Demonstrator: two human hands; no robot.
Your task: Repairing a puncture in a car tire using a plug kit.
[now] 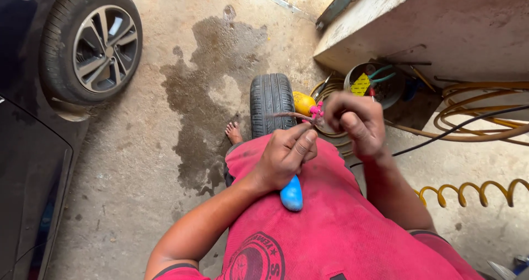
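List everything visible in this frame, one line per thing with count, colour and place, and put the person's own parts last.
blue-handled tool: 1, blue handle, in the left hand, handle end over the red shirt
pink strip: 1, pink, pinched between the two hands
loose tyre: 1, black, upright on the floor ahead of the person
car wheel: 1, black tyre and grey rim, upper left on a dark car
wet stain: 1, dark, on the concrete floor
bucket: 1, grey, under the concrete ledge, holding tools
coiled hose: 1, yellow, right floor
bare foot: 1, beside the tyre
left hand: 1, gripping the tool
right hand: 1, fingers closed at the strip
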